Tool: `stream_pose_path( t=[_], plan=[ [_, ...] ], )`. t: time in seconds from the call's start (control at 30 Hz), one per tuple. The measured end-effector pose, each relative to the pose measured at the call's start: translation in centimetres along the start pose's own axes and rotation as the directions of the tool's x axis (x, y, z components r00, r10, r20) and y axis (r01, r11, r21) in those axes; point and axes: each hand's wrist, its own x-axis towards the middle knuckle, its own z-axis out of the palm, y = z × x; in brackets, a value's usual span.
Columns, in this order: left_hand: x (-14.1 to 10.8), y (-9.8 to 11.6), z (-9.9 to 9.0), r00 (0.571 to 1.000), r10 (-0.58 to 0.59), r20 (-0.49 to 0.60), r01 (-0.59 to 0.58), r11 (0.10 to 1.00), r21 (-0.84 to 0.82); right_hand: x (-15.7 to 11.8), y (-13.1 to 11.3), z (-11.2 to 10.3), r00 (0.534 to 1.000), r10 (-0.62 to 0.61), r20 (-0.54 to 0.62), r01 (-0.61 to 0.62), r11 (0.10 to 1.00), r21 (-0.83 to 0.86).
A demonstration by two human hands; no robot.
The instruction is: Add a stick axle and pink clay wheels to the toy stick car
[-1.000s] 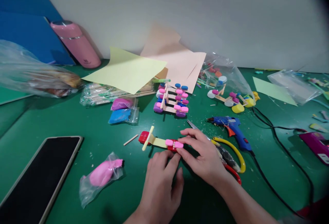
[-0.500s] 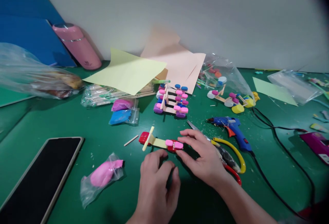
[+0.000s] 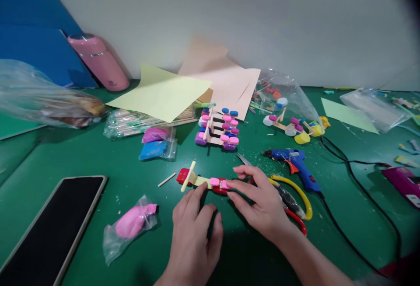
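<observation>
A small toy scooter [image 3: 200,181] lies on the green table, made of a pale yellow strip and crossbar with red caps as wheels. Two pink clay pads [image 3: 215,182] sit at its right end, over a red cap. My left hand [image 3: 193,224] has its index fingertip on the yellow strip; its other fingers are loosely bent, holding nothing. At the right end, my right hand [image 3: 259,198] has index finger and thumb on the pink pad and red cap, the other fingers raised. Scissors [image 3: 308,200] with yellow and red handles lie partly under my right hand.
Finished toy scooters [image 3: 218,130] stand behind, others [image 3: 292,128] to the right. A blue glue gun [image 3: 295,161] lies right, its cord trailing. Nearby are bagged pink clay [image 3: 131,222], a phone [image 3: 55,224], a short stick [image 3: 166,179], paper sheets [image 3: 160,89] and a pink bottle [image 3: 100,63].
My left hand has shifted slightly left and its index finger has reached onto the yellow strip. My right index finger has come down onto the right pink pad.
</observation>
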Motion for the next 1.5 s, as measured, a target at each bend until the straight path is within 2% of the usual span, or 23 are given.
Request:
stream_pose_path(
  t=[0.6, 0.8, 1.03, 1.37, 1.5],
  plan=[
    [-0.1, -0.4, 0.2, 1.0, 0.011, -0.019, -0.011, 1.0, 0.015, 0.5, -0.2, -0.4, 0.999, -0.027, 0.045, 0.03, 0.996, -0.084],
    [-0.1, -0.3, 0.1, 1.0, 0.005, -0.001, -0.005, 1.0, 0.023, 0.4, -0.1, -0.3, 0.998, 0.048, 0.034, -0.047, 0.999, -0.014],
    [0.0, -0.3, 0.1, 1.0, 0.006, 0.012, -0.007, 0.999, 0.034, 0.4, -0.2, 0.0, 0.992, 0.088, 0.091, -0.086, 0.996, -0.022],
    [0.1, -0.3, 0.1, 1.0, 0.002, 0.012, -0.003, 0.999, 0.039, 1.0, -0.2, 0.0, 0.994, 0.037, 0.099, -0.036, 0.999, -0.011],
    [0.0, -0.3, 0.0, 1.0, -0.002, 0.017, 0.001, 0.999, 0.045, 1.4, -0.2, -0.4, 0.99, 0.025, 0.141, -0.02, 0.999, -0.034]
  ],
)
